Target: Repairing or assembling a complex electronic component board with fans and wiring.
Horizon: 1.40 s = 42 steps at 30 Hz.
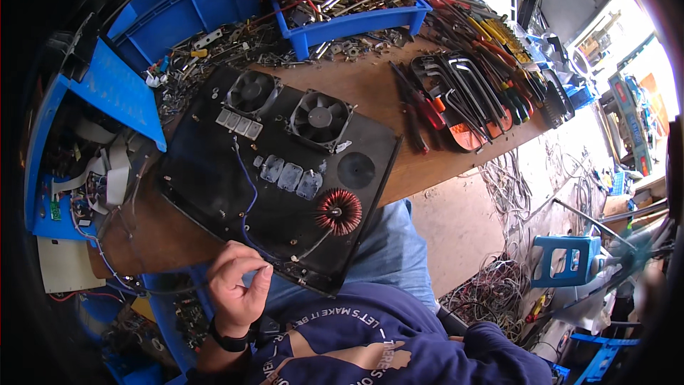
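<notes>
My left hand [239,286], with a dark band at its wrist, is at the near edge of a black metal panel [206,171]. Thumb and forefinger are pinched together; what lies between them, if anything, is too small to tell. A dark cable [174,290] runs from the left toward this hand. On the panel sit two black fans [320,117], a copper-wound ring coil [338,212], grey pasted patches [290,176] and a blue wire [251,187] reaching close to my fingers. My right hand does not show; only a dark blue sleeve [499,356] appears at the lower right.
Metal scraps fill a blue bin [349,28] at the back. Screwdrivers and hex keys [474,89] lie on the right of the wooden table [427,171]. An opened blue casing [114,93] with circuit parts stands left. Cable heaps [491,292] and a blue stool [565,260] are on the floor.
</notes>
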Motion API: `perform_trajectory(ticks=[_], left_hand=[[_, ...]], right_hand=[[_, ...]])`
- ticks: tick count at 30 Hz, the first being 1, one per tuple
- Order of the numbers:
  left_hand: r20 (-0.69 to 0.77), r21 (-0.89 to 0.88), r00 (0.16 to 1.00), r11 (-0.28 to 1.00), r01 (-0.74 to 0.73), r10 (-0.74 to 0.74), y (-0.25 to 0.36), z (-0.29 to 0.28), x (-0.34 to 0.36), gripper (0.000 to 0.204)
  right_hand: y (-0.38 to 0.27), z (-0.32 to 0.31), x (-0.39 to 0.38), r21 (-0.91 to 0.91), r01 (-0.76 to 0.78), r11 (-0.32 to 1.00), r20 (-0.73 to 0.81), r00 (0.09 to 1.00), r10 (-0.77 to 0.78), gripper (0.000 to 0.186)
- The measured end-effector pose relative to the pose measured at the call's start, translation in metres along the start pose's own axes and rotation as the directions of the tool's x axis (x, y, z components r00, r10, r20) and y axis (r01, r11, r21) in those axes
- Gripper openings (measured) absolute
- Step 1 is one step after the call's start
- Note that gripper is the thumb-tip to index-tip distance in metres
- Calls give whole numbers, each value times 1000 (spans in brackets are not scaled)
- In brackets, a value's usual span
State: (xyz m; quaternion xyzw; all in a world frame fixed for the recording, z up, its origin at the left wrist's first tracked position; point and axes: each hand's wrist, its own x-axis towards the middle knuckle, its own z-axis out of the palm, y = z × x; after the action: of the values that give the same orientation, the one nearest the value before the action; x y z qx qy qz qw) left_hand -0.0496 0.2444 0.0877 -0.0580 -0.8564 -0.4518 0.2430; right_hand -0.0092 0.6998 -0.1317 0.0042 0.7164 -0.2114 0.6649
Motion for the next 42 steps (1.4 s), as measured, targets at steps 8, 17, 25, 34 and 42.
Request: perform_trajectory(ticks=[8, 17, 25, 34, 42], left_hand=[[-6, -40, 999, 998, 46, -46, 5, -5, -6, 7], [-33, 54, 991, 991, -125, 127, 13, 3, 15, 11], [4, 198, 979, 959, -202, 205, 26, 12, 31, 28], [46, 224, 980, 954, -197, 192, 6, 37, 18, 18], [22, 249, 968, 936, -248, 250, -5, 44, 12, 13]], right_hand=[[-24, -18, 2, -66, -41, 997, 19, 999, 42, 26], [-20, -17, -14, -104, -157, 982, 45, 986, 162, 26], [-111, -116, -94, -535, 87, 840, -582, 684, -441, 17], [-369, -98, -228, -894, 401, 200, -174, 102, -980, 21], [-430, -61, -193, -998, 55, -38, 52, 282, -958, 17]])
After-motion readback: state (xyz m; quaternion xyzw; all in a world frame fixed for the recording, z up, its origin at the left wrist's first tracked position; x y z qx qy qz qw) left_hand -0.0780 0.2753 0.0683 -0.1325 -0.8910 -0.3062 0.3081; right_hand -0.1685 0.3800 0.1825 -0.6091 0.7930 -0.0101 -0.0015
